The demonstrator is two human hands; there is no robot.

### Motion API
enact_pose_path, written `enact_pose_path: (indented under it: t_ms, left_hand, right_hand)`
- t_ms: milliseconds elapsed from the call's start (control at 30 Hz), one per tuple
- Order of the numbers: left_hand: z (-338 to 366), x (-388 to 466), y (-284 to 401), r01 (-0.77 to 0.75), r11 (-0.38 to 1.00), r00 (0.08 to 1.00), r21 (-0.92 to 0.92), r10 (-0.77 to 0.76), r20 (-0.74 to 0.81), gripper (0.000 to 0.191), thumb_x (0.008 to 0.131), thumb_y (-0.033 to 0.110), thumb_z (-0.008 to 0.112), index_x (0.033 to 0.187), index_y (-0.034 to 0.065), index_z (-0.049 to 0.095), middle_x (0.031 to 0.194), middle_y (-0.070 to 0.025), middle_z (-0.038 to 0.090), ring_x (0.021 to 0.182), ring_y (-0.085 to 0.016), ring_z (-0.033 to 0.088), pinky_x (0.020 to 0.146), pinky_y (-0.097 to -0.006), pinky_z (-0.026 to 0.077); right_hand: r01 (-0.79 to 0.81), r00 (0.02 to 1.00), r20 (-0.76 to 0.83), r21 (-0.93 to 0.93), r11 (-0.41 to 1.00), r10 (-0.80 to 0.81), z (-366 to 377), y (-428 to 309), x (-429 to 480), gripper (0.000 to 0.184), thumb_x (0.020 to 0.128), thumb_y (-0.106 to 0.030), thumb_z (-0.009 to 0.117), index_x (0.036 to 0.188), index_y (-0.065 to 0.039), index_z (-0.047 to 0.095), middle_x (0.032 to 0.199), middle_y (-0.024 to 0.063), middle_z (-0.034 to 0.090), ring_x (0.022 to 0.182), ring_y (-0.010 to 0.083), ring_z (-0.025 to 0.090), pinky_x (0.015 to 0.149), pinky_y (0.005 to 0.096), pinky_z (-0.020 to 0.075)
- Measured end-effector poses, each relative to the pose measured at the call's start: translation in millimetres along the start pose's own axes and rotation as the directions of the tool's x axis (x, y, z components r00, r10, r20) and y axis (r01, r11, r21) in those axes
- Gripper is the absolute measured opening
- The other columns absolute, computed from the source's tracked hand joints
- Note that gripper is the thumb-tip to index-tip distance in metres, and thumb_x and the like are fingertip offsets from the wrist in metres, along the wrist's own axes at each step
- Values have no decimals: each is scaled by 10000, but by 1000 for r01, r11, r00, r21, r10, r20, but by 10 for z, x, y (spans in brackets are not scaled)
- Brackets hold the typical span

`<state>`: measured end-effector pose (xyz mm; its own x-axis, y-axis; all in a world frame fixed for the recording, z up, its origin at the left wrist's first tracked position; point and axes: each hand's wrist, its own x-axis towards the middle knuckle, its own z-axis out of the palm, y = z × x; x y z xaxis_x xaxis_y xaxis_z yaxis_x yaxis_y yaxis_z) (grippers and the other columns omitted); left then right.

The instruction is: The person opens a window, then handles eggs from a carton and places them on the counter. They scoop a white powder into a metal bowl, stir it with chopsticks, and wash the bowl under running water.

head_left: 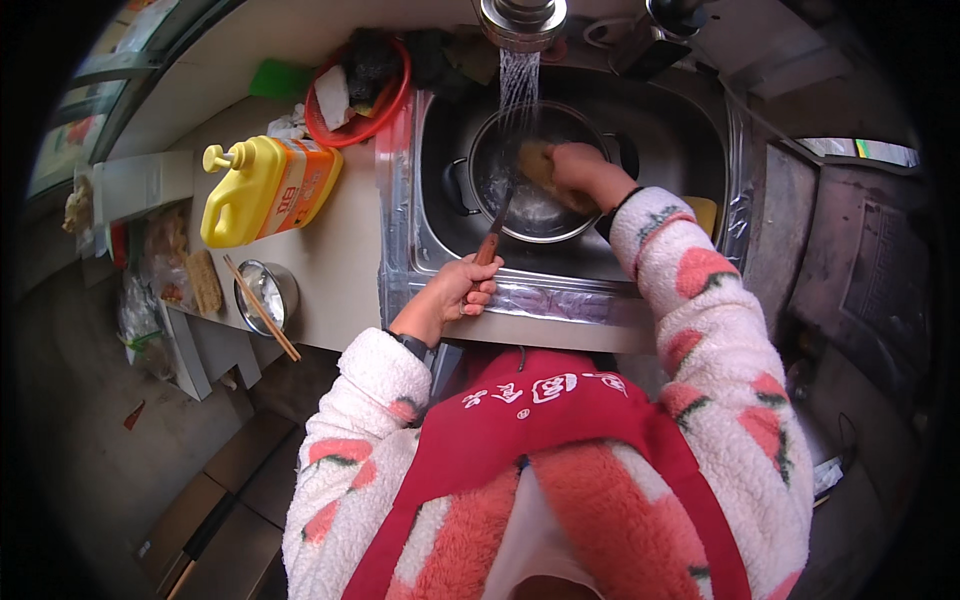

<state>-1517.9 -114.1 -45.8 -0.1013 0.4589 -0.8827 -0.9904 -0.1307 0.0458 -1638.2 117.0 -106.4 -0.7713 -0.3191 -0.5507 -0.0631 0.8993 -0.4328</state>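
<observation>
My left hand (454, 291) grips the wooden handle (489, 241) of a utensil at the sink's front edge. The utensil's dark end reaches into a metal pot (551, 234); whether it is a knife or a turner is not clear. Inside the pot, my right hand (586, 174) holds a tan scrubbing pad (534, 163) beside the utensil's end. Water (519, 79) runs from the faucet (523, 24) into the pot, which has two dark side handles and sits in a stainless steel sink (671, 124).
Left of the sink stand a yellow detergent jug (259, 191) and a metal bowl (279, 289) with chopsticks (259, 304) across it. A red plastic basket (360, 139) holds scrubbers behind. A tan sponge (203, 282) lies by the counter's left edge. Something yellow (703, 214) rests at the sink's right side.
</observation>
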Motion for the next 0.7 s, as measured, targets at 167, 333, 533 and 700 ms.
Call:
enact_pose_path:
  t_ms: [167,333,533,700]
  left_hand:
    - [-2,16,23,-1,1000,1000,5,1,-30,155,859,163,501,982,142,409,578,-3,391,361,-50,276,305,-182,212]
    - [-30,29,28,7,1000,1000,8,-7,-11,170,858,167,504,999,139,411,575,-3,387,363,-49,279,303,-181,217]
    - [-64,89,37,65,997,996,-42,-62,62,184,890,177,431,1062,111,414,573,-14,384,359,-53,249,297,-181,220]
    - [-47,79,21,36,999,996,-34,-33,77,189,905,189,398,1079,115,412,566,-11,360,363,-49,229,295,-174,203]
  right_hand:
    - [-79,990,-132,-213,974,52,262,-45,-12,559,666,-218,605,1196,-125,452,1020,168,582,960,308,558,823,380,440]
    - [-126,991,-48,13,992,127,313,-20,102,632,658,-207,580,1247,-89,383,945,188,596,904,316,577,801,394,441]
    - [-47,999,2,-280,959,50,239,-171,217,368,712,-205,541,1049,-58,569,951,132,620,889,292,596,769,388,459]
    - [91,988,145,-218,972,-60,40,-248,147,261,689,-225,569,878,-67,655,906,127,629,857,284,604,720,372,475]
